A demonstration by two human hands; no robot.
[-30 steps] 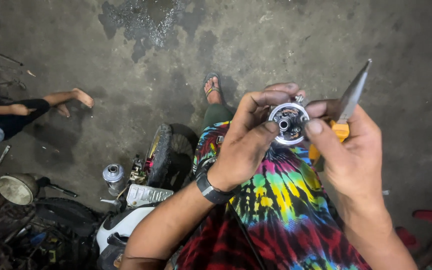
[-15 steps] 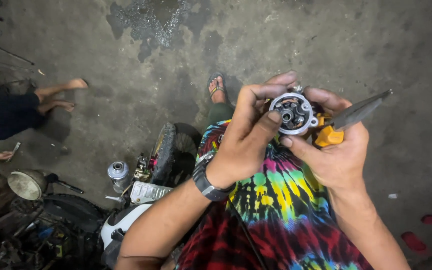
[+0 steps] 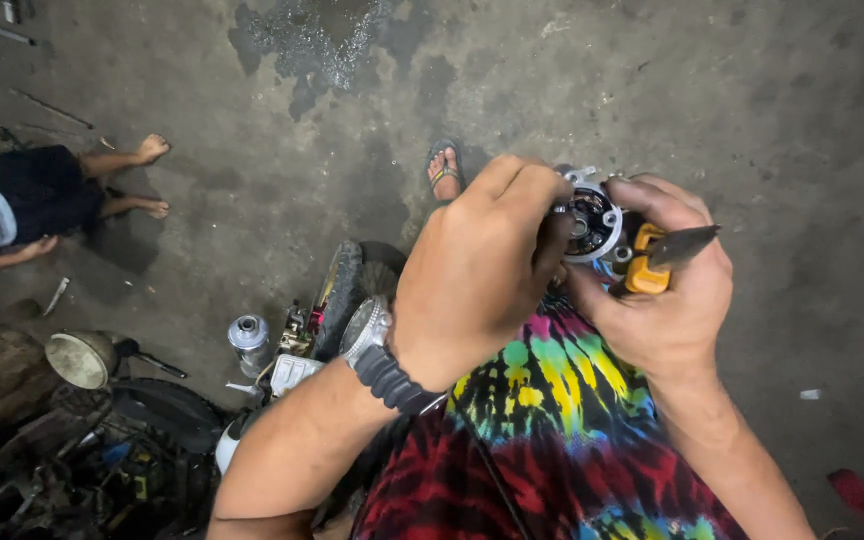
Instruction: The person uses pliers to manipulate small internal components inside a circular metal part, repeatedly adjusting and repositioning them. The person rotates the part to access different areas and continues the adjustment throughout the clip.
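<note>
My left hand (image 3: 477,265) grips a round silver metal engine part (image 3: 592,222) from the left, its fingers over the rim. My right hand (image 3: 667,290) supports the same part from the right and also holds a tool with a yellow handle (image 3: 645,270) and a grey metal blade (image 3: 687,243) pointing right. A black wristwatch (image 3: 377,345) is on my left wrist. Both hands are held above my lap, over multicoloured tie-dye cloth (image 3: 542,420). The part's near side is hidden by my left fingers.
Below lies stained concrete floor (image 3: 282,130). A small motorbike with a tyre (image 3: 337,295), a round headlamp (image 3: 80,357) and a silver can (image 3: 250,335) are at lower left. Another person sits at far left, bare feet (image 3: 147,175) out. My sandalled foot (image 3: 444,168) shows ahead.
The tool's blade has swung from pointing up to pointing right. My left hand has closed further over the metal part, and the hands sit a little lower and more central in view.
</note>
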